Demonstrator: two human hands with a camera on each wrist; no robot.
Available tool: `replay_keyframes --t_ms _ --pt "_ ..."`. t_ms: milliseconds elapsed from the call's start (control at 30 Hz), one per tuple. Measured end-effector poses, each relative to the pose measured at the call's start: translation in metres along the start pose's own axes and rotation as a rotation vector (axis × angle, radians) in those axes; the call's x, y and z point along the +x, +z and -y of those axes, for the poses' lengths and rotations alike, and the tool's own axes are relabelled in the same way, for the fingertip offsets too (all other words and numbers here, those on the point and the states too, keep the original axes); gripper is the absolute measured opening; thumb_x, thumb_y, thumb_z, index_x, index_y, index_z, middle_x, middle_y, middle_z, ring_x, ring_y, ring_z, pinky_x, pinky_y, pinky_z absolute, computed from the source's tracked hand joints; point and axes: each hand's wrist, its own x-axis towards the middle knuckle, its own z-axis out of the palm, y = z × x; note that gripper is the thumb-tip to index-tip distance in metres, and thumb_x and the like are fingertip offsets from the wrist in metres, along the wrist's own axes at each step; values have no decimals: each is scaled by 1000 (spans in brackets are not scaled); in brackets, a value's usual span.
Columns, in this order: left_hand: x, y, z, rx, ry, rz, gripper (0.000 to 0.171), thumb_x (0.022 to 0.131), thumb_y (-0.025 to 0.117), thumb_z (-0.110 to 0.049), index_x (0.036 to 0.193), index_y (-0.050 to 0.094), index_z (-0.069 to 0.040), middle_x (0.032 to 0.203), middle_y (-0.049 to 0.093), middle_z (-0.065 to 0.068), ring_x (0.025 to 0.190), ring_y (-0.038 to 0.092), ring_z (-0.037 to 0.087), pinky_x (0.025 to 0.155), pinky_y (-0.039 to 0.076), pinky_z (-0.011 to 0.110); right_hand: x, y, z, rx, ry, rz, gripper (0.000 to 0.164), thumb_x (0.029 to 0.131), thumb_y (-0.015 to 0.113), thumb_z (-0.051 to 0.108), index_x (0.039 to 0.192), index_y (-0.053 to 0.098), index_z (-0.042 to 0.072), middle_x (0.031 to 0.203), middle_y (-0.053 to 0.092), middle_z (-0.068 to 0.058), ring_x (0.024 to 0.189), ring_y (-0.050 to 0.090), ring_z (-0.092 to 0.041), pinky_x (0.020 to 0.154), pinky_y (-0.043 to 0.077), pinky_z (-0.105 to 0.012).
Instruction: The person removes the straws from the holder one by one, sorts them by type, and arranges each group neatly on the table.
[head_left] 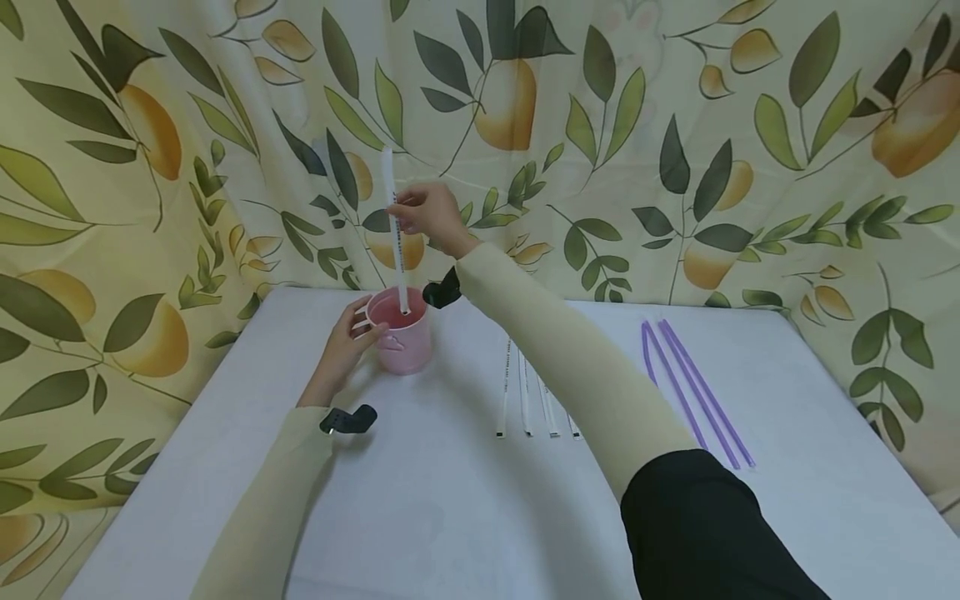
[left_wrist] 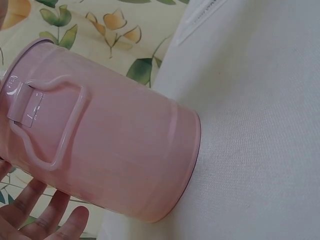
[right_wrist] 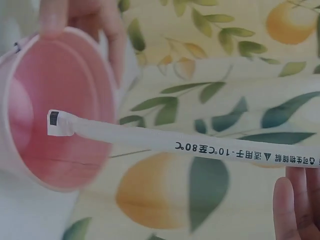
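My right hand (head_left: 431,212) pinches a straw in a white paper wrapper (head_left: 396,233) near its upper part and holds it almost upright. Printed characters run along the wrapper, and its flat lower end (right_wrist: 60,123) overlaps the mouth of a small pink bucket (head_left: 408,348). With its thumb at the rim and its fingers along the side, my left hand (head_left: 347,346) grips the bucket, which stands upright on the table. A wire-like pink handle (left_wrist: 70,125) folds down against the bucket's wall. What lies at the bucket's bottom is hidden in the head view.
Several more white-wrapped straws (head_left: 503,400) lie side by side on the white table (head_left: 450,517), partly covered by my right sleeve. Farther right lie several purple straws (head_left: 705,387). A curtain with a fruit and leaf print (head_left: 510,183) hangs right behind the table's far edge.
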Motion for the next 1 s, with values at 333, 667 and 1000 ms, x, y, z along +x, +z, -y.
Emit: replay_keyframes --t_ms 333,667,1000 --pt "-15 1 -22 -20 -7 18 68 93 57 -16 149 20 -9 148 29 24 136 32 41 113 32 51 -13 -36 32 71 -51 -31 25 87 65 13 108 66 -1 110 67 -20 80 68 -16 75 59 -26" --pt "0 -2 3 -18 24 -3 68 92 60 -23 149 23 -17 148 32 19 134 37 37 111 37 49 -54 -65 17 62 -10 0 23 87 66 14 105 67 0 99 68 -16 75 67 -14 82 59 -35" --pt "1 0 2 14 42 12 68 93 59 -24 149 22 -15 148 32 21 134 37 38 110 38 49 -92 -73 -56 58 130 -17 20 87 65 10 101 66 -5 92 69 -15 67 66 -12 71 60 -29"
